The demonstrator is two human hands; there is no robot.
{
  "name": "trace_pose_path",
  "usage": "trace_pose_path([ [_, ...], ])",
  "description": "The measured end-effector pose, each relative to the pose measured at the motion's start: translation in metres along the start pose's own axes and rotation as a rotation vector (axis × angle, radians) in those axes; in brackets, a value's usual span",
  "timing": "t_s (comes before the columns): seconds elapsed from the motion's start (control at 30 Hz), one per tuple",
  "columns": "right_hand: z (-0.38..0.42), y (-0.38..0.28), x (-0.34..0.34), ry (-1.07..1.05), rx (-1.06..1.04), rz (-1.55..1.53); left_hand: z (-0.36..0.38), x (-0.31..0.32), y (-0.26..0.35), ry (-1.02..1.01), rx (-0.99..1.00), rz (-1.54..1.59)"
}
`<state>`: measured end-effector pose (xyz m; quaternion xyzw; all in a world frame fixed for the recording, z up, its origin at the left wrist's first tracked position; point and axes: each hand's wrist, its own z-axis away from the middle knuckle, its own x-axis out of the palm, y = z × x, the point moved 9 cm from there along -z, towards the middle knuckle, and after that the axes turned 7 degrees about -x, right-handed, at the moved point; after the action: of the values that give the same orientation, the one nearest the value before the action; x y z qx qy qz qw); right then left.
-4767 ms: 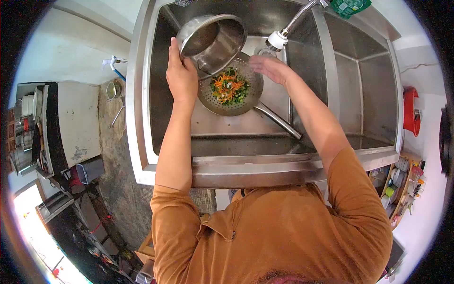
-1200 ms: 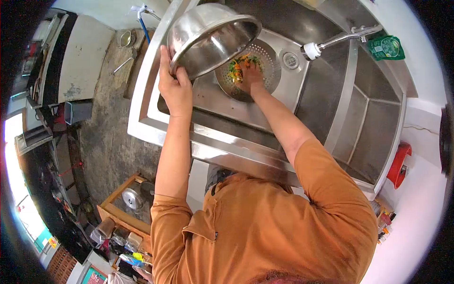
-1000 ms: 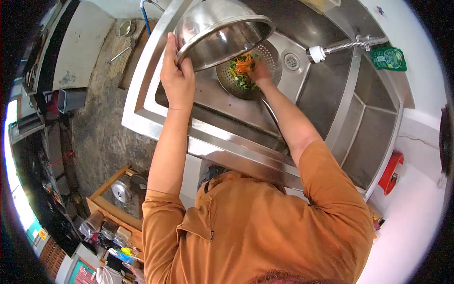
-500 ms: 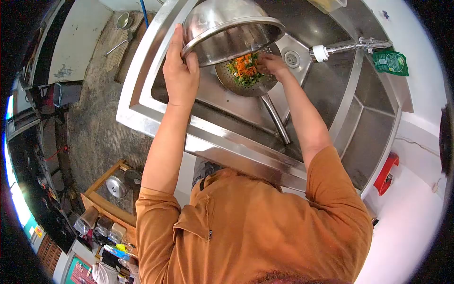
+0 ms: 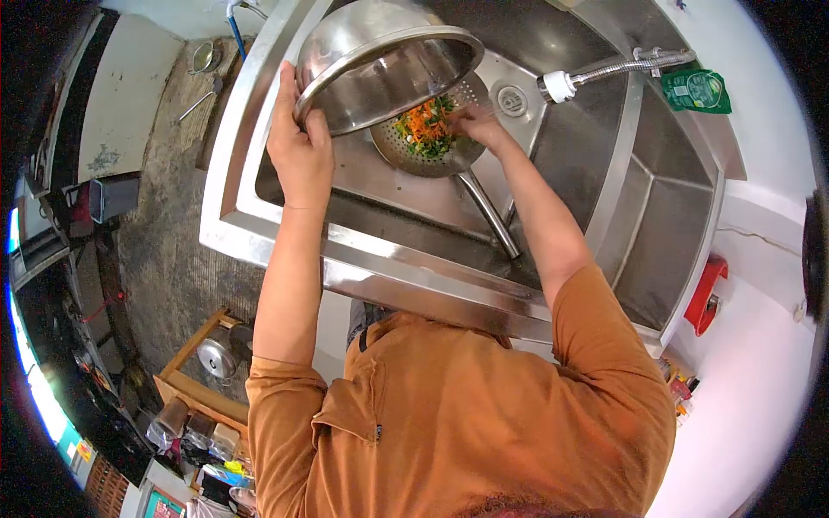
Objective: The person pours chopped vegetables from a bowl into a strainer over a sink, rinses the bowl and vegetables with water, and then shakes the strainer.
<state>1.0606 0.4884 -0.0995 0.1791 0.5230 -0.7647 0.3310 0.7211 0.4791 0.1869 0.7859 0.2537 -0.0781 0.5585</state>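
Observation:
My left hand [image 5: 300, 155] grips the rim of a large stainless steel mixing bowl [image 5: 380, 43], thumb on the near side. The bowl is tilted on its side, mouth towards me, above a perforated metal strainer [image 5: 395, 154]. In the strainer, which rests in the sink basin, lie chopped vegetables [image 5: 427, 129], orange shreds and green pieces. Its long steel handle [image 5: 488, 214] points towards me. My right hand [image 5: 479, 128] reaches over the strainer's right side, at the vegetables; its fingers are blurred and partly hidden.
Around the strainer is the stainless steel sink [image 5: 363, 268], with a drain [image 5: 512, 102] beyond my right hand. A flexible hose faucet [image 5: 596, 76] reaches in from the right, near a green pouch [image 5: 696, 91]. A red object [image 5: 708, 295] is on the right; a pot lid [image 5: 216, 357] sits lower left.
The whole view has shifted, carrying sink and hands slightly left. The bowl remains tilted in my left hand, and my right hand stays at the vegetables.

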Motion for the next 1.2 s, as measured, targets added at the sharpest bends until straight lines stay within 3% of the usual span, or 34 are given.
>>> trace_pose_path([
  [0.03, -0.003, 0.016, 0.008, 0.032, 0.037, -0.155, 0.000, 0.000, 0.001, 0.022, 0.044, -0.014],
  [0.17, 0.009, 0.018, -0.015, 0.254, -0.023, -0.024, -0.001, 0.000, 0.002, 0.000, -0.005, -0.020],
  [0.23, 0.012, 0.033, -0.007, 0.180, 0.133, -0.470, -0.001, 0.001, 0.000, -0.021, -0.038, -0.018],
  [0.27, 0.011, 0.041, -0.006, 0.181, 0.135, -0.469, -0.001, 0.001, -0.001, -0.022, -0.039, -0.018],
  [0.33, 0.003, 0.044, -0.014, 0.247, -0.091, -0.189, -0.002, 0.001, 0.000, 0.008, 0.015, -0.025],
  [0.37, 0.007, 0.042, -0.017, 0.248, -0.090, -0.188, -0.002, 0.000, 0.002, 0.007, 0.016, -0.023],
  [0.43, 0.030, 0.049, -0.045, 0.518, 0.087, -0.134, -0.002, -0.001, 0.003, -0.007, -0.029, -0.032],
  [0.53, 0.040, 0.052, -0.057, 0.527, 0.240, 0.070, -0.002, 0.000, 0.002, 0.000, -0.001, -0.018],
  [0.77, 0.032, 0.044, -0.040, 0.459, 0.323, 0.049, -0.002, 0.003, -0.001, -0.044, -0.062, -0.011],
  [0.83, 0.001, 0.043, -0.007, 0.274, 0.001, -0.101, -0.001, 0.004, -0.004, -0.036, -0.046, 0.008],
  [0.87, 0.003, 0.041, -0.013, 0.275, 0.001, -0.102, -0.001, 0.005, -0.004, -0.036, -0.045, 0.008],
  [0.97, 0.018, 0.045, -0.035, 0.390, 0.086, 0.095, -0.001, 0.004, -0.005, -0.048, -0.049, 0.015],
  [1.03, 0.042, 0.067, -0.049, 0.634, 0.342, 0.357, -0.001, 0.004, -0.002, -0.038, -0.031, 0.017],
  [1.07, 0.046, 0.062, -0.055, 0.636, 0.342, 0.359, -0.001, 0.004, -0.001, -0.037, -0.031, 0.020],
  [1.13, 0.047, 0.068, -0.040, 0.255, 0.490, 0.239, -0.001, 0.003, -0.004, -0.045, -0.071, 0.004],
  [1.2, 0.044, 0.078, -0.034, 0.225, 0.498, 0.197, -0.001, 0.004, -0.006, -0.039, -0.052, 0.007],
])
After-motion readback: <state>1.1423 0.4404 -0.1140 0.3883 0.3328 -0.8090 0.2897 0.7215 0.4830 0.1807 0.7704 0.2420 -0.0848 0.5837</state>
